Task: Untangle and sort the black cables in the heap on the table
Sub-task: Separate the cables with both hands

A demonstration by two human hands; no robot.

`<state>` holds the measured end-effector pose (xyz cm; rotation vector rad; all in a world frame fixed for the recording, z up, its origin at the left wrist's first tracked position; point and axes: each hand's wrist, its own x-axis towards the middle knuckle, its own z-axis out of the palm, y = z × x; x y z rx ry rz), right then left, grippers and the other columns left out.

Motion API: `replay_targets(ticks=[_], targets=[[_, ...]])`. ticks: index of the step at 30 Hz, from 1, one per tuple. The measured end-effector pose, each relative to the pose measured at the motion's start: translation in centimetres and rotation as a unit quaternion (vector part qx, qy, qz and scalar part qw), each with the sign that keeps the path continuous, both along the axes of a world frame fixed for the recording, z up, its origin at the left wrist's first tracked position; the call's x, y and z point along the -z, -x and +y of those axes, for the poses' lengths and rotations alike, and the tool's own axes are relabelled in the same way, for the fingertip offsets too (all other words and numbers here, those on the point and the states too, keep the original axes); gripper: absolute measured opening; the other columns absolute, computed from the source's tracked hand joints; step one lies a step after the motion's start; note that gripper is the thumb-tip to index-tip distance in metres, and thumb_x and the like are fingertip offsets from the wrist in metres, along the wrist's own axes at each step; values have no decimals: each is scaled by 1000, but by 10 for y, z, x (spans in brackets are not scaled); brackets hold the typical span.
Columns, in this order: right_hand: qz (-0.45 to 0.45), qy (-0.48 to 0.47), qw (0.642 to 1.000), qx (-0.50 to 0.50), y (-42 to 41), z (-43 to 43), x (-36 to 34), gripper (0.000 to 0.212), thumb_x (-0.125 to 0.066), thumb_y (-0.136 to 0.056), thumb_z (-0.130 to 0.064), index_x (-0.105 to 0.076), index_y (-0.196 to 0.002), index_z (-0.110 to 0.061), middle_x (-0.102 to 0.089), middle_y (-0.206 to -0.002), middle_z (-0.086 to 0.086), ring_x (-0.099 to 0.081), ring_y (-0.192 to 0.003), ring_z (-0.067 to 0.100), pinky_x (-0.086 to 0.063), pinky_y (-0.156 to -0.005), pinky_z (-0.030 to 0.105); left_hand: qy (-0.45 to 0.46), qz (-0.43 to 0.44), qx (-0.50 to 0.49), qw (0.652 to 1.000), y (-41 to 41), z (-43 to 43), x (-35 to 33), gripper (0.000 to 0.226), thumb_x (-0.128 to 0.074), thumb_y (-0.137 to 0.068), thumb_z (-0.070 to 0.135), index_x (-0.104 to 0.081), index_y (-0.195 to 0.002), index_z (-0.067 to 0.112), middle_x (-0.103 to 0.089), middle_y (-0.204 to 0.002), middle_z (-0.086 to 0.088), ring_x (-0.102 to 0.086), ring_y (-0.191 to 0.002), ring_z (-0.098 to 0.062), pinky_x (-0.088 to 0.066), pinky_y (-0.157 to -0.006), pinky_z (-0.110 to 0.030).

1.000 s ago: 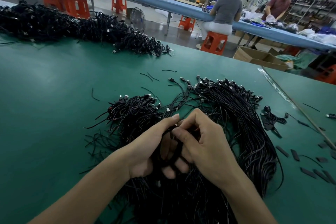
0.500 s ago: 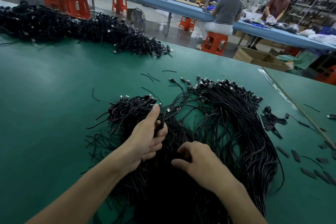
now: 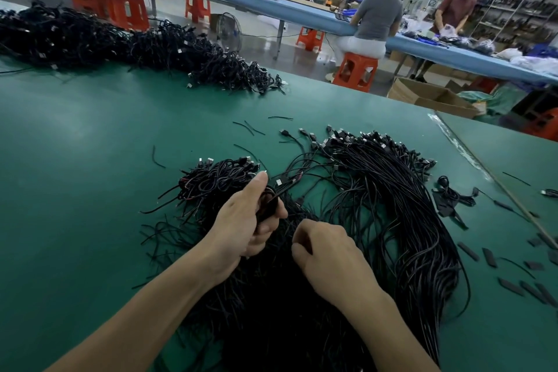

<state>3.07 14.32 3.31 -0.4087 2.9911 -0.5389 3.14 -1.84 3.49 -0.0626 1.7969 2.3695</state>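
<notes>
Cables (image 3: 407, 220) lie heaped on the green desk (image 3: 75, 160), at its near side, with plugs fanned toward the far side. Left hand (image 3: 244, 220) grips a small bunch (image 3: 267, 202) of them, thumb raised. Right hand (image 3: 329, 254) rests on the cables just beside it, fingers curled under; whether it holds a strand cannot be told. A second pile (image 3: 120, 42) lies well apart, far left.

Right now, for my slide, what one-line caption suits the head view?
Left hand grips a bundle of black cables; right hand rests curled on the heap on the green table.
</notes>
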Motion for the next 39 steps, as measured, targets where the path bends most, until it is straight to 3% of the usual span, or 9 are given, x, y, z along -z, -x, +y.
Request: replay_targets(ticks=[5, 11, 14, 18, 21, 24, 27, 31, 39], targets=[[16, 64, 998, 13, -1, 3, -9, 8, -51, -101, -30, -54, -94, -28, -60, -80, -9, -59, -71, 9, -55, -68, 36, 70, 29, -47, 996, -1, 2, -2, 69, -32, -102, 55, -67, -55, 18, -52, -46, -5, -33, -32, -11, -22, -34, -16], [-14, 117, 993, -17, -4, 10, -20, 15, -48, -102, -27, -52, -88, -30, -60, -67, -2, -45, -47, 8, -42, -48, 30, 118, 35, -24, 992, -7, 3, 0, 73, -28, -102, 55, -58, -48, 16, -41, -37, -2, -31, -31, -13, -25, -35, -18], [24, 232, 972, -23, -7, 5, -33, 21, -48, -101, -17, -52, -86, -31, -68, -78, -4, -58, -59, 14, -48, -54, 30, 138, 47, 6, 989, -8, 2, 0, 70, -27, -103, 51, -56, -49, 17, -38, -36, 0, -29, -32, -14, -27, -39, -22], [85, 309, 947, 10, -8, -1, -38, 22, -53, -98, -13, -56, -88, -32, -66, -82, -16, -58, -63, 2, -44, -57, 13, 97, 105, 48, 989, -10, 0, -6, 45, -30, -90, 48, -62, -74, 20, -37, -39, 3, -27, -35, -14, -25, -41, -23], [72, 378, 921, 56, -6, -3, -38, 19, -58, -95, -15, -62, -86, -31, -67, -76, -8, -59, -61, 5, -50, -57, 24, 101, 176, 58, 977, -14, 2, -6, 39, -37, -92, 52, -60, -100, 22, -45, -44, 6, -34, -35, -6, -30, -39, -15], [45, 404, 913, 27, -9, -7, -40, 18, -62, -93, -12, -67, -87, -28, -71, -77, -7, -67, -70, 11, -57, -66, 30, 96, 204, 54, 973, -15, 8, -5, 33, -47, -94, 37, -58, -120, 20, -68, -76, 18, -63, -65, 6, -45, -59, -5], [11, 369, 927, -61, -15, -10, -43, 23, -61, -90, -7, -72, -95, -27, -74, -84, -4, -70, -78, 16, -58, -73, 42, 94, 223, 34, 970, -14, 9, -6, 35, -45, -98, 29, -61, -126, 15, -71, -109, 5, -66, -104, -6, -48, -86, -14], [-18, 365, 924, -108, -13, -6, -45, 36, -58, -91, 3, -75, -109, -23, -74, -106, -10, -69, -102, 11, -56, -90, 35, 99, 242, 37, 965, -17, 9, -9, 42, -31, -103, 31, -71, -110, 24, -74, -101, 18, -66, -96, 4, -45, -80, -6], [-1, 419, 907, -44, -17, -9, -35, 18, -68, -84, -13, -72, -90, -30, -75, -80, -8, -71, -75, 10, -56, -69, 23, 124, 229, -60, 963, -14, 9, -3, 49, -25, -101, 39, -69, -121, 30, -72, -86, 22, -61, -66, 9, -41, -59, -4]])
